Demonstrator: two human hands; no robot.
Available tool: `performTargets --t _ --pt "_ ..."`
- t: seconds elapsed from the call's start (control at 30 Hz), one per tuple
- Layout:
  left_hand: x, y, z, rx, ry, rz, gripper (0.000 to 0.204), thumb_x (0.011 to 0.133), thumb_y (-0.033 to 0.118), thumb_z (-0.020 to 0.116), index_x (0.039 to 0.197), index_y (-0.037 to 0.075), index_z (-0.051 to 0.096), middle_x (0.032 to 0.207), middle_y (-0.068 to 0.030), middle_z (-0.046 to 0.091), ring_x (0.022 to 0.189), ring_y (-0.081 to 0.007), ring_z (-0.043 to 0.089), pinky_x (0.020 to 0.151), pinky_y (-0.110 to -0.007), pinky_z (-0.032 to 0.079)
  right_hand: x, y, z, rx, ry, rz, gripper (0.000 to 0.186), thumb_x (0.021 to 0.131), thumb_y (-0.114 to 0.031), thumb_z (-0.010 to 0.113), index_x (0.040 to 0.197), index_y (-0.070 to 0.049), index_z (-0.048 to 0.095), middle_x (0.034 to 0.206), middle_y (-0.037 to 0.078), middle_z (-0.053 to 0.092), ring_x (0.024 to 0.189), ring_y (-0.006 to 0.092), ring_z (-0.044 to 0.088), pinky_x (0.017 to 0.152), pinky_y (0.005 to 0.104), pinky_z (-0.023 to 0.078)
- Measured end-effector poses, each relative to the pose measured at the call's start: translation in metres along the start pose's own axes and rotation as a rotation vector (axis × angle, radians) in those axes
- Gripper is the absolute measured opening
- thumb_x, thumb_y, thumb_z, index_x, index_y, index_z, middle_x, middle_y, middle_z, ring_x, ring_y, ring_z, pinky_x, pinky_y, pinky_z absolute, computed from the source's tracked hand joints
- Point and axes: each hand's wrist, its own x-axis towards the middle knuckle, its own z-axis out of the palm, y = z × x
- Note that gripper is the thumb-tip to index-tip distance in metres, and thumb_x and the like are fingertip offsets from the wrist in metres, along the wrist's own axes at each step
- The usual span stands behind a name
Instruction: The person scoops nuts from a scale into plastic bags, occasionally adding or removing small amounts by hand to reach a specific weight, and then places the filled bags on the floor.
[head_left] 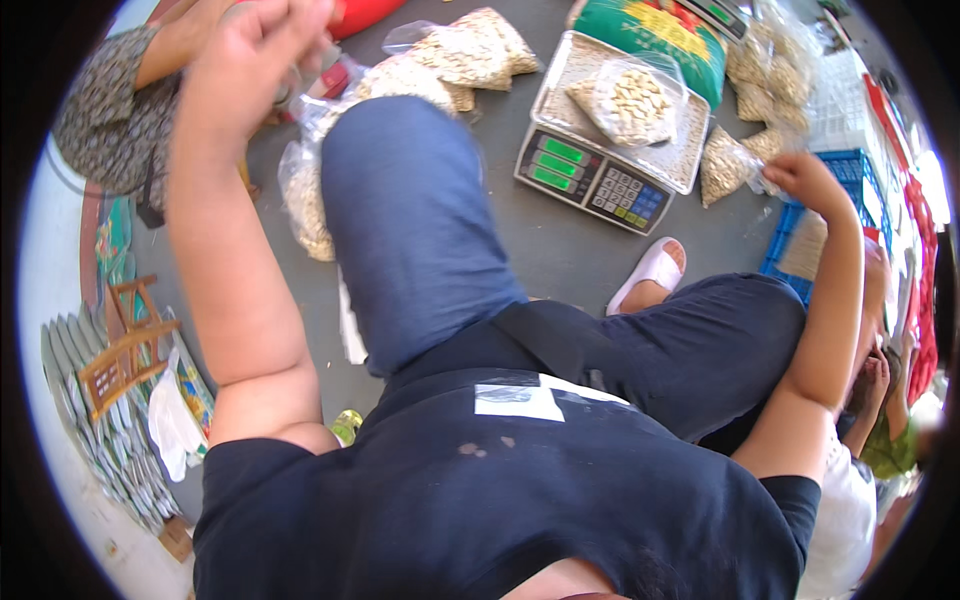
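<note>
Clear bag of nuts [735, 160] is pinched by the right hand [805, 180] beside the scale [600, 160] for weighing, while the left hand [250, 60] is curled up, maybe empty.

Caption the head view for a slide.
Right hand grips a clear bag of nuts beside the scale; left hand raised.

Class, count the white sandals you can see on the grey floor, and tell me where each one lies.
1. A single white open-toed sandal is worn on the foot beside the grey digital weighing scale with green displays, below its keypad. A second may be hidden behind the person's legs.
</note>
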Motion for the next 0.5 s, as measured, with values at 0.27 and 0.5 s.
performTargets --t 0.27,0.5 --pt "-0.184 -0.304 0.123 0.184 -0.166 -0.726 0.016 0.067 0.018 0.059 0.077 0.006 0.062 0.073 -0.0141 0.060 0.070 -0.0252 0.058 0.064 -0.034 0.045 -0.035 0.070 0.067 -0.064 -0.186 0.184 0.024 0.078 -0.019 0.053 0.066 0.001 0.054 0.055 0.006 0.046 0.052 0.0129 0.041 0.051 0.0292 0.037" --pt "-0.233 -0.365 0.192 0.424 -0.255 -0.938 0.027 0.068 0.028 0.059 0.080 0.004 0.060 0.084 -0.0153 0.058 0.081 -0.0295 0.056 0.071 -0.037 0.044 -0.046 0.070 0.082 0.248 -0.244 0.580 0.021 0.083 -0.021 0.048 0.088 -0.004 0.057 0.047 -0.003 0.039 0.035 0.0072 0.033 0.032 0.0218 0.025"
